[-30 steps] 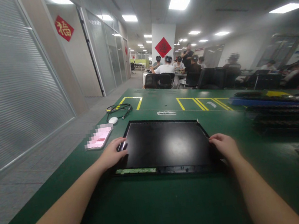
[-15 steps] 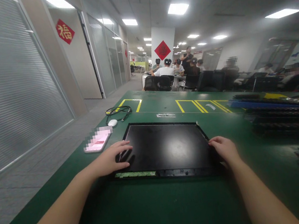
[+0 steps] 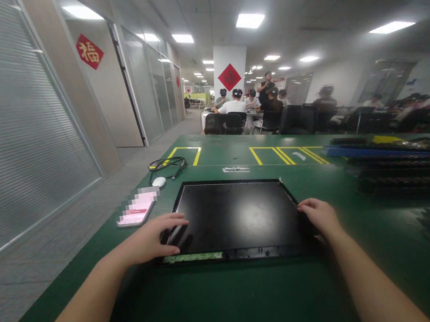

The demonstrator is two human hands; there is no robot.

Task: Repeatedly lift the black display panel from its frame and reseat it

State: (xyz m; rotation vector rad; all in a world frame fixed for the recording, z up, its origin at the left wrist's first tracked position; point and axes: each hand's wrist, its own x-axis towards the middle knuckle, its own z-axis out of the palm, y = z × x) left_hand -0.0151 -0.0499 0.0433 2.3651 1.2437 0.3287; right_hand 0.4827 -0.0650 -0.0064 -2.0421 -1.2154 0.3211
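Note:
A black LCD screen panel [image 3: 233, 214] lies flat on the green table, its surface reflecting a bright patch of light. A green circuit board strip [image 3: 193, 258] runs along the left part of its near edge. My left hand [image 3: 156, 238] rests at the panel's left side, with fingers stretched over the edge and the thumb apart near the front corner. At the opposite side, my right hand [image 3: 320, 214] has its fingers and thumb closed on the panel's right edge. The undersides of both hands are hidden.
Beyond the panel's left side are a phone [image 3: 136, 209], a white mouse [image 3: 159, 182] and a coiled black cable [image 3: 167, 167]. Stacked dark panels [image 3: 398, 171] stand at the right. Yellow tape [image 3: 279, 155] marks the far tabletop [image 3: 229, 145]. Several people sit beyond it.
The view has shifted slightly. My left thumb has slid toward the panel's near left corner, away from its surface. My right hand keeps its place on the right edge.

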